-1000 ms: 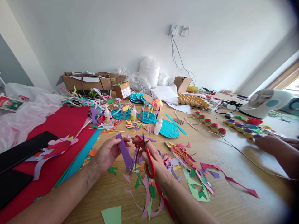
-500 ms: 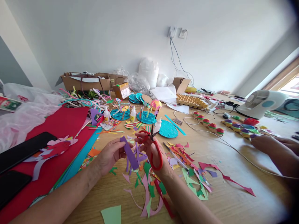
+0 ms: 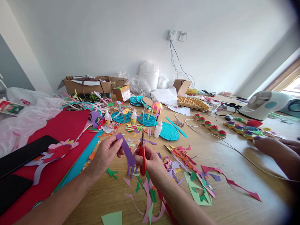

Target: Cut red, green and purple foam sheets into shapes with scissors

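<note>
A strip of purple paper (image 3: 126, 149) is pinched between the thumb and fingers of my left hand (image 3: 108, 153), its lower end slanting toward my right hand. My right hand (image 3: 151, 162) is closed round red-handled scissors (image 3: 142, 156), whose dark blades point up and away from me. The blades look closed and stand just right of the strip. Under and around both hands lie paper scraps in several colours, among them a green cut-out (image 3: 112, 173) and pink strips (image 3: 147, 195).
Red paper sheets (image 3: 67, 128) with two black phones lie at left. Glue bottles (image 3: 158, 128) and blue textured discs (image 3: 169, 131) stand beyond my hands. At right are a white cable (image 3: 225, 141), egg-carton caterpillars (image 3: 214, 129), a fan (image 3: 262, 104) and another person's hand (image 3: 264, 146).
The scissors have turned in my right hand from lying across the fingers to pointing upright. My left hand has shifted slightly left with the purple strip.
</note>
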Motion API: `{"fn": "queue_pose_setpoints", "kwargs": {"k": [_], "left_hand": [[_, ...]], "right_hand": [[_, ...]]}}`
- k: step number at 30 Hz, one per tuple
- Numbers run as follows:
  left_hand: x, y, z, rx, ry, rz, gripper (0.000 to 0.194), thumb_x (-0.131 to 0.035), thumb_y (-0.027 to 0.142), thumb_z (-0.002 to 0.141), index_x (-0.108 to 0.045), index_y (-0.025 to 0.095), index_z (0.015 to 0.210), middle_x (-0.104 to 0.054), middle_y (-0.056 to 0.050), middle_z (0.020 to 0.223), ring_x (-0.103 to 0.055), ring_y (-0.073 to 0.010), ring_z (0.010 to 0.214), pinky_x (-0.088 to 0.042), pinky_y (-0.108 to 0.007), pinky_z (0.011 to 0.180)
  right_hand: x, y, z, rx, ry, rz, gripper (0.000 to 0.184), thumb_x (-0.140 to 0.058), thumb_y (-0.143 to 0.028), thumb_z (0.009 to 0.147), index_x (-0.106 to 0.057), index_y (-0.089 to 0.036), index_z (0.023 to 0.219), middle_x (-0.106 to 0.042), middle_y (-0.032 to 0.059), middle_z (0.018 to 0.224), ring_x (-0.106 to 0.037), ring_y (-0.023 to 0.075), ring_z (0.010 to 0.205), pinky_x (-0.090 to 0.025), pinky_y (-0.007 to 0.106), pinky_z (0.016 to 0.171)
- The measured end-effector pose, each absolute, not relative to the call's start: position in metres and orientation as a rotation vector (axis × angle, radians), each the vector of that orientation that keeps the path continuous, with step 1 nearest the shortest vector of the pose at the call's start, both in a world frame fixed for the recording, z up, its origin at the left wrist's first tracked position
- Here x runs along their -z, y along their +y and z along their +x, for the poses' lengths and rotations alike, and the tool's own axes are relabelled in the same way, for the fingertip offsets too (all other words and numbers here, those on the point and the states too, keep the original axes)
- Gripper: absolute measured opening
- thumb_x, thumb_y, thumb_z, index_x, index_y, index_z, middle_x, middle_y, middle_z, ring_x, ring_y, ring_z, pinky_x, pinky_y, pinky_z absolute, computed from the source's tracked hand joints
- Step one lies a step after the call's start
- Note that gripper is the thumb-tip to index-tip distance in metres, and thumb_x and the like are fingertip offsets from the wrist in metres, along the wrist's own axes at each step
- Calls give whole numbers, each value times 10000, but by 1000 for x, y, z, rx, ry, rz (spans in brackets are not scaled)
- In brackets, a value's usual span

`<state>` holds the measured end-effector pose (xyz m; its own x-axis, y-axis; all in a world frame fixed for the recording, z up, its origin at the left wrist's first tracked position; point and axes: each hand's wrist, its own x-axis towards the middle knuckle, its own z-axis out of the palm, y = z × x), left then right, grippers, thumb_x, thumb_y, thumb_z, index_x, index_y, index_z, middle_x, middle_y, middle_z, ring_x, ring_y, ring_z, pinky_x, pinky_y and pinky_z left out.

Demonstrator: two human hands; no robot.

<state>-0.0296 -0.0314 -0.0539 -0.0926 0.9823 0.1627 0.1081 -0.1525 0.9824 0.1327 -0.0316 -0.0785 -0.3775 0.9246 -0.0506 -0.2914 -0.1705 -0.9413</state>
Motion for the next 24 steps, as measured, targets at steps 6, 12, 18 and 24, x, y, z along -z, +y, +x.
{"fn": "queue_pose_setpoints", "kwargs": {"k": [6, 12, 18, 24], "left_hand": [[51, -31, -30, -1367, 1310, 1414, 161, -573, 274, 724, -577, 182, 592, -580, 14, 479, -523, -124, 430, -422, -224, 424], [54, -30, -32, -1393, 1256, 1335, 163, -589, 278, 730, -572, 183, 598, -579, 20, 474, -523, -120, 434, -418, -216, 435], [58, -30, -31, -1382, 1233, 1293, 144, -600, 285, 729, -589, 180, 631, -588, 21, 483, -523, -120, 441, -408, -215, 433], [54, -36, -29, -1305, 1179, 1326, 187, -566, 328, 769, -565, 187, 647, -598, 4, 528, -549, -136, 496, -435, -221, 467]], "right_hand": [[77, -31, 135, -1620, -1196, -907, 269, -694, -321, 641, -518, -164, 770, -537, -24, 694, -483, 87, 557, -370, 206, 517], [85, -29, 130, -1422, -1306, -993, 309, -743, -285, 573, -498, -179, 729, -493, -47, 631, -423, 85, 543, -345, 206, 504], [90, -26, 127, -1484, -1245, -938, 312, -739, -313, 557, -487, -190, 693, -528, -35, 638, -448, 93, 532, -360, 215, 495], [90, -26, 127, -1532, -1195, -907, 313, -733, -256, 526, -476, -185, 689, -497, -58, 595, -426, 78, 515, -334, 200, 492]]}}
